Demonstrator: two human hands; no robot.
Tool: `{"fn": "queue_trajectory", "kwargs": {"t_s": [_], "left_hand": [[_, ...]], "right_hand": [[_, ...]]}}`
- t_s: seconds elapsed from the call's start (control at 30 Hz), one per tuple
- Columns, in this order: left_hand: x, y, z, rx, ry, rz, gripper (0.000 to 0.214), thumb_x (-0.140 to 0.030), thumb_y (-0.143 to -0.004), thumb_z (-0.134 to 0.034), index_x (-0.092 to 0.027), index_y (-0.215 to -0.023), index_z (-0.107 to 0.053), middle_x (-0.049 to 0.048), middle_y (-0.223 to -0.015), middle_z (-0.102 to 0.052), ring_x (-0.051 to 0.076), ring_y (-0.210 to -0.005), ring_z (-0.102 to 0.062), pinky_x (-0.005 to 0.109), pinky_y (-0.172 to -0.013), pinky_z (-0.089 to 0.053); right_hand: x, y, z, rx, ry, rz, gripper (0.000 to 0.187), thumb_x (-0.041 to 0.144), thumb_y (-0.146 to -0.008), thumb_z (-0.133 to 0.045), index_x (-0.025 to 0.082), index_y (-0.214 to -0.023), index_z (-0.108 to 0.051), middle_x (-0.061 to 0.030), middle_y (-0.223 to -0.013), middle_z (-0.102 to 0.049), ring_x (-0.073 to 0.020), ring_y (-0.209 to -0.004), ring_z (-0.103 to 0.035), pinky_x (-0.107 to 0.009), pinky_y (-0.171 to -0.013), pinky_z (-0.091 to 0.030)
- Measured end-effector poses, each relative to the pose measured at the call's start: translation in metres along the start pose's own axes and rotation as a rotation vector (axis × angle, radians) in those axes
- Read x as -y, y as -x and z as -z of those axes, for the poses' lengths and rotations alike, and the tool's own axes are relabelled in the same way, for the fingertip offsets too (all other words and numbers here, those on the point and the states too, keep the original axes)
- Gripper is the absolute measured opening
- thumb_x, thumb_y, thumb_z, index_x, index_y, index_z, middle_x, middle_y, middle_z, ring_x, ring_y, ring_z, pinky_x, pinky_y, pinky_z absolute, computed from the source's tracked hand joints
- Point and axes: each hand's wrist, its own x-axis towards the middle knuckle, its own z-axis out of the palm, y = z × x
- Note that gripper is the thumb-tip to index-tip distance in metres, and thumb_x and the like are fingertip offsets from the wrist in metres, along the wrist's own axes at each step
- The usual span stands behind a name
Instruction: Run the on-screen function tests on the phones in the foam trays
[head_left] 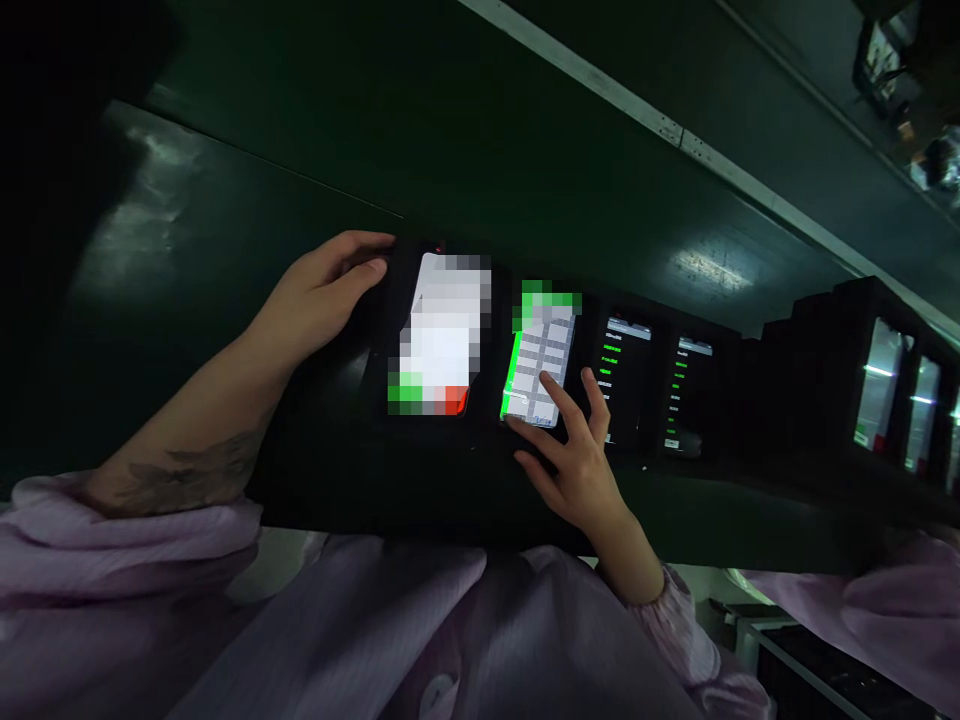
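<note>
My left hand (330,280) is at the upper left corner of a dark phone holder (378,370), thumb and fingers closed at its edge. The fingertips partly fade into the dark. In that holder a phone (442,335) shows a bright white screen, green and red at the bottom, partly pixelated. My right hand (581,460) is open with fingers spread over a second phone (534,365). That screen has a grey grid with green along its left edge and top. One fingertip appears to touch the screen; another lies by its lower left corner.
To the right, two more phones, a third (626,380) and a fourth (686,395), show dark screens with green text lines. Further right stands a dark rack (862,340) with several lit screens. A metal strip (585,70) crosses the green worktop (337,130). Another person's sleeve (877,610) is at the lower right.
</note>
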Motion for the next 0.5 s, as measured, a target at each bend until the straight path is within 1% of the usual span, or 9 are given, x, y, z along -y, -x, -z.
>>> {"fn": "queue_trajectory", "kwargs": {"t_s": [0.1,0.2,0.27,0.37,0.5], "left_hand": [[-0.001,0.000,0.000,-0.012,0.010,0.010,0.044,-0.036,-0.090,-0.060,-0.028,-0.129,-0.076,0.0013,-0.138,-0.073,0.022,-0.132,-0.065,0.042,-0.125,-0.051],[0.001,-0.001,0.000,-0.008,0.035,0.004,0.043,-0.036,-0.089,-0.061,-0.028,-0.129,-0.076,0.0010,-0.137,-0.074,0.021,-0.130,-0.066,0.042,-0.126,-0.051],[0.003,-0.001,0.000,-0.009,0.050,-0.007,0.043,-0.036,-0.089,-0.062,-0.028,-0.129,-0.076,0.0013,-0.136,-0.074,0.021,-0.129,-0.066,0.042,-0.126,-0.050],[0.003,-0.002,0.000,-0.005,0.056,-0.022,0.044,-0.035,-0.088,-0.062,-0.026,-0.129,-0.076,0.0024,-0.135,-0.075,0.021,-0.128,-0.067,0.040,-0.126,-0.049],[0.000,-0.001,-0.002,-0.005,0.062,0.019,0.045,-0.031,-0.090,-0.060,-0.024,-0.131,-0.074,0.0032,-0.133,-0.075,0.020,-0.125,-0.068,0.038,-0.122,-0.053]], "right_hand": [[-0.006,0.005,0.005,-0.033,0.014,-0.012,0.029,0.029,-0.102,-0.061,0.032,-0.125,-0.079,-0.0057,-0.167,-0.051,-0.0445,-0.166,-0.021,-0.074,-0.124,-0.041],[-0.011,0.011,0.008,-0.080,0.038,-0.027,0.027,0.025,-0.101,-0.061,0.031,-0.119,-0.080,-0.0048,-0.165,-0.052,-0.0430,-0.167,-0.019,-0.071,-0.123,-0.045],[-0.013,0.014,0.010,-0.092,0.061,-0.033,0.027,0.025,-0.101,-0.061,0.031,-0.118,-0.081,-0.0042,-0.164,-0.054,-0.0423,-0.166,-0.023,-0.070,-0.123,-0.046],[-0.016,0.018,0.011,-0.114,0.080,-0.046,0.026,0.025,-0.101,-0.061,0.031,-0.116,-0.081,-0.0041,-0.162,-0.056,-0.0424,-0.163,-0.029,-0.072,-0.123,-0.045],[-0.018,0.021,0.012,-0.156,0.064,-0.055,0.025,0.023,-0.101,-0.060,0.029,-0.114,-0.082,-0.0043,-0.162,-0.055,-0.0415,-0.162,-0.031,-0.069,-0.125,-0.044]]}}
